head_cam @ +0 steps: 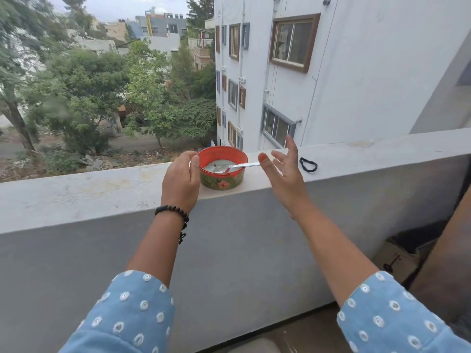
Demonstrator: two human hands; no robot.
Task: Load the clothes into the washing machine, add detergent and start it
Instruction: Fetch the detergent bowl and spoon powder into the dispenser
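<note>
The contents of the round red tub (222, 167) are hard to make out: pale powder, apparently detergent. A metal spoon (240, 166) rests in it, bowl partly buried, handle over the right rim. The tub stands on the smooth grey parapet ledge (102, 184). The left hand (181, 177) cups the tub's left wall. The right hand (285, 169) hovers just right of the spoon handle, fingers spread, holding nothing. A black hair tie (308, 164) lies farther right.
</note>
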